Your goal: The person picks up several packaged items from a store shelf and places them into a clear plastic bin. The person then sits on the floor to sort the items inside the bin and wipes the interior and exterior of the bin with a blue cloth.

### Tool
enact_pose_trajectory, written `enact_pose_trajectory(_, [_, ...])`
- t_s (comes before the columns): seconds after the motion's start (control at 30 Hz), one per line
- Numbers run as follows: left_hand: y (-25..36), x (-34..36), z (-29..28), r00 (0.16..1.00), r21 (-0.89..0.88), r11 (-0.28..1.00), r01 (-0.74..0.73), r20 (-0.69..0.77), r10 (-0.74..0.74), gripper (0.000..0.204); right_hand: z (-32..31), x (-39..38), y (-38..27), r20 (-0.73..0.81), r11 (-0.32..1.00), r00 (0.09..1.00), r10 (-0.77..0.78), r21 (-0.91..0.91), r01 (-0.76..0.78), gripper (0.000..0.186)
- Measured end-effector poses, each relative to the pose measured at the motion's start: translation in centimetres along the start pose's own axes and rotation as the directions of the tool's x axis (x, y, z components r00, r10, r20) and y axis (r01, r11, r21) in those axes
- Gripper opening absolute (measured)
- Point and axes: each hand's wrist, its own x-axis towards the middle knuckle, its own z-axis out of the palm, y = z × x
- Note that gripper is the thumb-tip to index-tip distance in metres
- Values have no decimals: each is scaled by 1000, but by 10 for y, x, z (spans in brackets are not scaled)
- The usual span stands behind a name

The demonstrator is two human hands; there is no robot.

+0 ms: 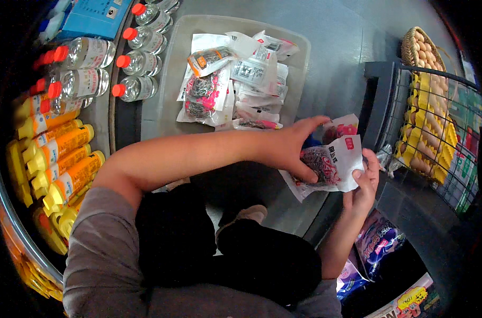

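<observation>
My left hand (291,148) grips a white snack packet (334,167) with a dark printed front, its thumb pressed on the front and its index finger extended toward a pink-and-white packet (342,126) just behind. My right hand (362,185) holds the white packet by its right edge, thumb in front; some fingers are hidden. Beyond my hands, a translucent plastic bin (167,79) holds several similar packets (251,71), some white, some pink, and one with an orange band (204,61).
At left are clear red-capped bottles (143,63), yellow bottles (60,164) and a blue box (92,16). At right, a wire rack (389,106) stands beside an egg basket (413,37) and yellow trays of eggs (426,132). Purple bags (379,238) lie low beside my legs (267,254).
</observation>
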Motion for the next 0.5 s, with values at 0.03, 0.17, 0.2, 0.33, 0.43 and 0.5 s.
enact_pose_trajectory(0.03, [-1, -2, -2, 1000, 3, 1000, 4, 3, -4, 109, 0, 3, 3, -2, 1000, 1000, 0, 6, 0, 48])
enact_pose_trajectory(0.17, [-7, -8, -11, 997, -18, 999, 38, -71, -39, 105, 5, 15, 16, 21, 991, 996, 87, 97, -88, 56])
enact_pose_trajectory(0.2, [-10, -10, -15, 989, -66, 987, 146, -2, -147, 104, 10, 17, 20, 22, 985, 994, 110, 133, -112, 57])
enact_pose_trajectory(0.33, [-7, -14, -21, 965, -210, 943, 256, 6, -261, 91, 13, 26, 27, -30, 977, 993, 114, 186, -106, 53])
enact_pose_trajectory(0.43, [-7, -11, -15, 969, -328, 914, 240, 28, -245, 80, 15, 27, 29, -76, 977, 985, 157, 155, -144, 48])
enact_pose_trajectory(0.5, [-13, -6, -9, 970, -393, 889, 234, 27, -243, 79, 11, 28, 33, -119, 975, 972, 203, 113, -190, 43])
